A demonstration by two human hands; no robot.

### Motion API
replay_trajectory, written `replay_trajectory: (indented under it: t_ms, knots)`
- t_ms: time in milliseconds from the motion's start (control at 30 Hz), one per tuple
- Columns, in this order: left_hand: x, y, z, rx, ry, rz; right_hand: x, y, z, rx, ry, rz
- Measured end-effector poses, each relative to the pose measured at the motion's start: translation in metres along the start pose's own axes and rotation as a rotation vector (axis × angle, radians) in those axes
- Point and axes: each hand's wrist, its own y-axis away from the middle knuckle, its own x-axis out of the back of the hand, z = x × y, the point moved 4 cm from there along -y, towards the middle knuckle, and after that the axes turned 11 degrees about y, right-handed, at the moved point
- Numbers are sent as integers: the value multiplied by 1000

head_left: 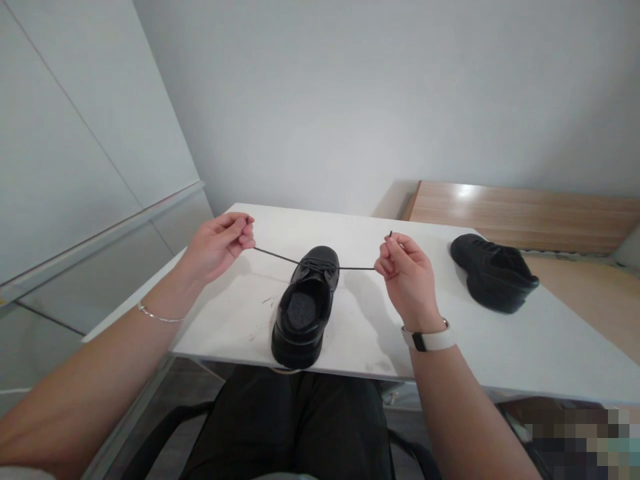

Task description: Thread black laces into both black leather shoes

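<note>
A black lace-up shoe stands upright near the table's front edge, its heel toward me and its toe pointing away. My left hand is closed on one end of the black shoelace, held out to the left above the table. On the other side, my right hand pinches the opposite lace end, whose tip pokes up above the fingers. Both lengths run straight and taut from the shoe's lacing out to the hands. Neither hand touches the shoe itself.
The white table carries a second black shoe at the right, turned sideways. A wood-grain board stands behind it against the grey wall. White cabinet panels rise at the left. A chair armrest shows below.
</note>
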Motion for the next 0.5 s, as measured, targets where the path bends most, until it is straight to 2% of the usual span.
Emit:
replay_trajectory:
  t_ms: [100, 233, 367, 500]
  knots:
    - [7, 12, -3, -30, -288, -26, 9, 7, 9, 11, 165, -36]
    - [-18, 24, -1, -81, -773, -173, -3, 19, 7, 112, 562, -210]
    - [-43, 31, 0, -155, -1005, -332, -14, 29, -3, 254, 861, -309]
    - [-53, 35, -8, -198, -1083, -455, -23, 34, -10, 350, 984, -353]
